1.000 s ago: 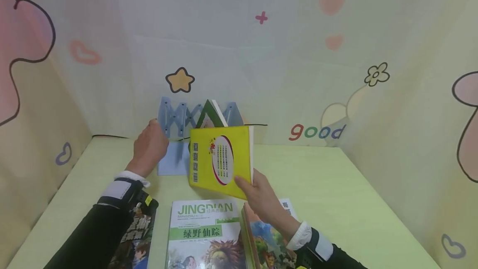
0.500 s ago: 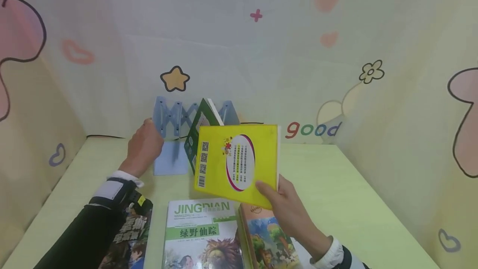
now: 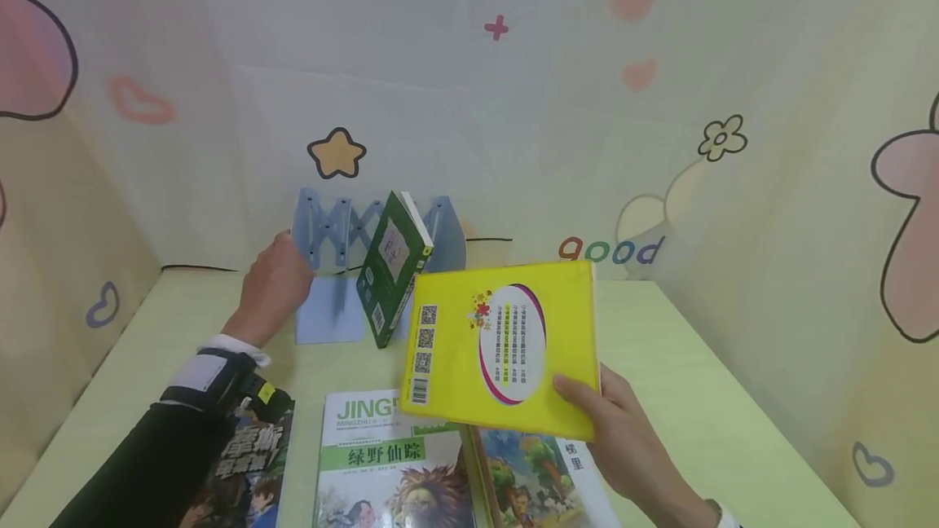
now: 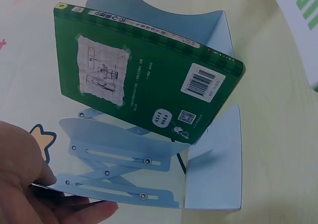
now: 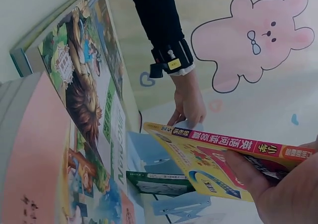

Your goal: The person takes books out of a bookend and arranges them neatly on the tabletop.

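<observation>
At the back of the table stands a light-blue expandable bookend (image 3: 330,312) with crossed metal links. My left hand (image 3: 275,288) pinches its left end plate; in the left wrist view the thumb and fingers (image 4: 87,211) lie on opposite sides of that plate. A green book (image 3: 389,275) leans inside the bookend, tilted, with its back cover and barcode (image 4: 201,82) showing. My right hand (image 3: 634,434) holds a yellow book (image 3: 455,349) in front of it, above the table, thumb on the back cover. The right wrist view shows this yellow book's spine (image 5: 238,143).
Along the front of the table lie a dark-covered book (image 3: 253,463) under my left forearm, a white and green book (image 3: 367,471) with a lion, and a book with a painted cover (image 3: 524,471). A patterned curtain (image 3: 411,121) rises behind the bookend.
My right hand has brought the yellow book to the right and nearer to me, away from the green book, which now shows more. My left hand stays at the bookend. The head view has shifted slightly.
</observation>
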Available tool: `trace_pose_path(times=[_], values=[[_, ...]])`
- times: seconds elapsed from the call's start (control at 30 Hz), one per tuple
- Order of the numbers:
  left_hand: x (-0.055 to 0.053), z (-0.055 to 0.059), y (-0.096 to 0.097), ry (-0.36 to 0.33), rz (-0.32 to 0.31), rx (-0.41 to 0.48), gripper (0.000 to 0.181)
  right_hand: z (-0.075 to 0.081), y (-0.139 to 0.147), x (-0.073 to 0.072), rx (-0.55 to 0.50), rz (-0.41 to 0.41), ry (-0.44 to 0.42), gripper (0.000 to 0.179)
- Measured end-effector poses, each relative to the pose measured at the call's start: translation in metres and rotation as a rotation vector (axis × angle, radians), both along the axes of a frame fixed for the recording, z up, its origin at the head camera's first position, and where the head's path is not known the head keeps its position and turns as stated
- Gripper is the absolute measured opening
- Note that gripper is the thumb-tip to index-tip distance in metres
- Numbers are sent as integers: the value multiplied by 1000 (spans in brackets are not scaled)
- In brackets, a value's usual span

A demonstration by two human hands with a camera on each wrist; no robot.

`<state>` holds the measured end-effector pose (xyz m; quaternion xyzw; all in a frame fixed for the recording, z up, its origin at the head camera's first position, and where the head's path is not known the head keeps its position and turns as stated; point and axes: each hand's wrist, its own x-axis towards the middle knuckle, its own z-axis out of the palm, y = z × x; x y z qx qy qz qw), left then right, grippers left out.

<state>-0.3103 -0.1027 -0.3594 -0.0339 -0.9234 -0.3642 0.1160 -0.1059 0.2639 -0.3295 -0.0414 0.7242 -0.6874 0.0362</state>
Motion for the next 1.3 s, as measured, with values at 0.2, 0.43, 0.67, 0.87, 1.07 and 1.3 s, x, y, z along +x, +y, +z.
trace_pose_path(times=[0.2,0.43,0.67,0.87,1.07,1.3], values=[[8,1,0,29,29,32,53,-3,7,4,-28,-61,-59,50],[48,9,24,318,36,7,56,-5,11,6,-49,-35,-123,54],[104,15,66,292,-250,-46,56,-7,9,5,-77,5,-153,57],[142,6,94,286,-454,-114,57,-9,6,4,-112,31,-174,57],[165,-1,107,241,-640,-162,68,-11,3,4,-126,15,-205,52],[171,-12,113,147,-728,-174,80,-13,-3,3,-151,43,-229,51]])
